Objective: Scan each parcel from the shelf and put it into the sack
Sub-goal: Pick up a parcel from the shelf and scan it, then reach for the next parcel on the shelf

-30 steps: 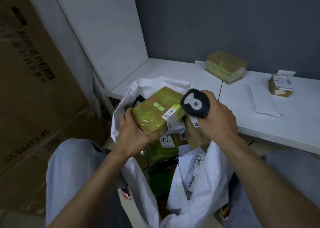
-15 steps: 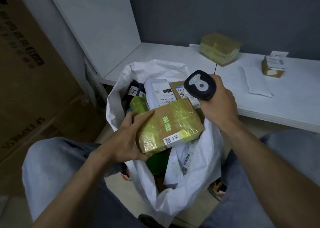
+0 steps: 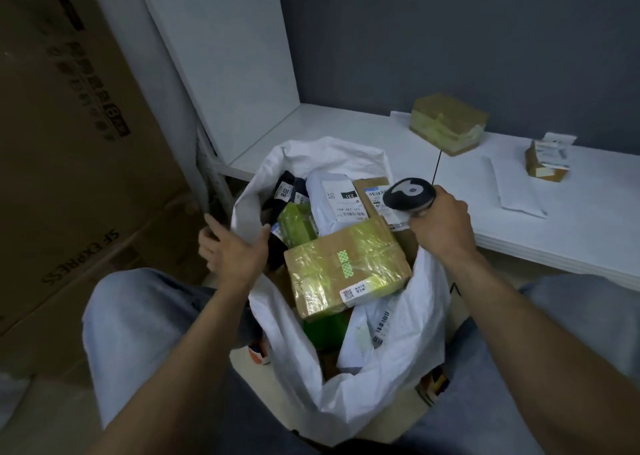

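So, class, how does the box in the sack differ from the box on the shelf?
The box in the sack lies tilted on other parcels; the box on the shelf sits flat. The first's top bears a green strip; the second's does not. Both are cardboard under yellowish tape.

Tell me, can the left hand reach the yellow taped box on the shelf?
Probably, with a stretch: the left hand is empty and the shelf box sits uncovered, but across the full sack.

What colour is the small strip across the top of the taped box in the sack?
The strip is green-and-white chequered; the head view shows it clearly.
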